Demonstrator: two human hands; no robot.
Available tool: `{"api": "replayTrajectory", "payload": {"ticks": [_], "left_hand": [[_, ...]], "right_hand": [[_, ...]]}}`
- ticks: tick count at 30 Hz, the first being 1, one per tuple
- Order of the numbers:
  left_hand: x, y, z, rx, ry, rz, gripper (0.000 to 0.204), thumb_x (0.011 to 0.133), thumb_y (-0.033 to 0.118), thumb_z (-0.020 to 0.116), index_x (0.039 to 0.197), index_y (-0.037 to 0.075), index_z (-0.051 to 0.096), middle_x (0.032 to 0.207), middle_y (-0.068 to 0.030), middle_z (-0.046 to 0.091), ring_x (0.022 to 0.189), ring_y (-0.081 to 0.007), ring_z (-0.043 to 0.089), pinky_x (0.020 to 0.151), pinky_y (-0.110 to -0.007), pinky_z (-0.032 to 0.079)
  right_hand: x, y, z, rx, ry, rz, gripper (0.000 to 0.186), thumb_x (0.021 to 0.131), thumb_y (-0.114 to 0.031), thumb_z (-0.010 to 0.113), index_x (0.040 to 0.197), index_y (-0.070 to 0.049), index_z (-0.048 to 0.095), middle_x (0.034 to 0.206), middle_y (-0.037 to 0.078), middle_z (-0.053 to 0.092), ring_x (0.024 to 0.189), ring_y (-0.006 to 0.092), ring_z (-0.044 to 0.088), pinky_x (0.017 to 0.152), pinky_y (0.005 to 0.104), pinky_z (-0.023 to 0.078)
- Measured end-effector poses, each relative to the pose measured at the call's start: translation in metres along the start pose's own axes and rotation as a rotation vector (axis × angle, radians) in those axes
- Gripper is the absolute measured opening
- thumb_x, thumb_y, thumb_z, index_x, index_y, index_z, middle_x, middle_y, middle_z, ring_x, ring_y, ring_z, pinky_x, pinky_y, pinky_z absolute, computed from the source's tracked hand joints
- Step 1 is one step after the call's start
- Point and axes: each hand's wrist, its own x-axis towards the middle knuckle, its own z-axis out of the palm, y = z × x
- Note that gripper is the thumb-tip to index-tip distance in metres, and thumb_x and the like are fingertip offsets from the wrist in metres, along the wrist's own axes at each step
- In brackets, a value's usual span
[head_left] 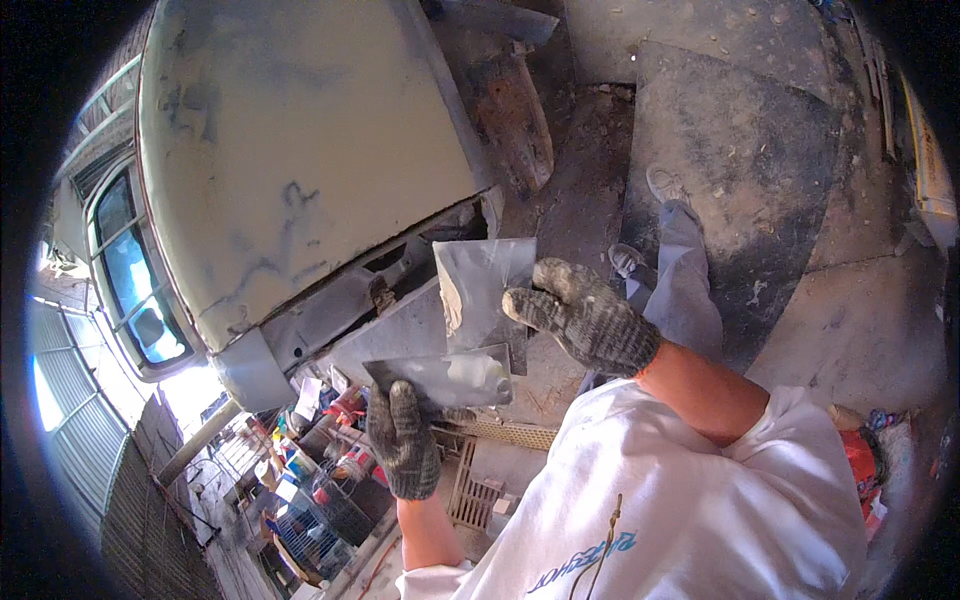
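The gloved left hand [405, 440] grips 1 plate [440, 379]; the gloved right hand [595, 318] pinches 1 spreader [497, 285] smeared with putty [450, 305], near the panel's [330, 150] corner. Both look light, stiff; clean edges should suit holding.

A rusty curved metal piece [518, 118] lies on the floor [850, 335], corrugated sheeting [82, 415] at far left.

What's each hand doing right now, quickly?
Left hand: closed, holding the lower plate.
Right hand: closed, holding the upper plate by its right edge.
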Motion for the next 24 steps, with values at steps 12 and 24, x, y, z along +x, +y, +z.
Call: {"api": "replayTrajectory", "payload": {"ticks": [12,24], "left_hand": [[0.017,0.015,0.007,-0.042,0.075,0.060,0.030,0.098,0.018,0.053,0.123,0.002,0.056,0.086,0.0037,0.058,0.072,-0.0049,0.049,0.062,-0.020,0.042],[0.003,-0.018,0.021,0.170,0.169,0.276,0.036,0.100,0.019,0.048,0.129,-0.003,0.050,0.110,-0.0072,0.059,0.097,-0.0139,0.052,0.089,-0.029,0.043]], "right_hand": [[-0.037,0.014,0.009,-0.161,0.005,-0.339,0.028,0.090,-0.019,0.055,0.114,-0.007,0.065,0.113,0.017,0.063,0.105,0.0346,0.058,0.090,0.0443,0.047],[-0.025,0.028,0.073,0.213,0.264,0.245,0.047,0.086,-0.023,0.067,0.116,0.011,0.055,0.103,0.026,0.063,0.096,0.0342,0.062,0.087,0.0396,0.048]]}}
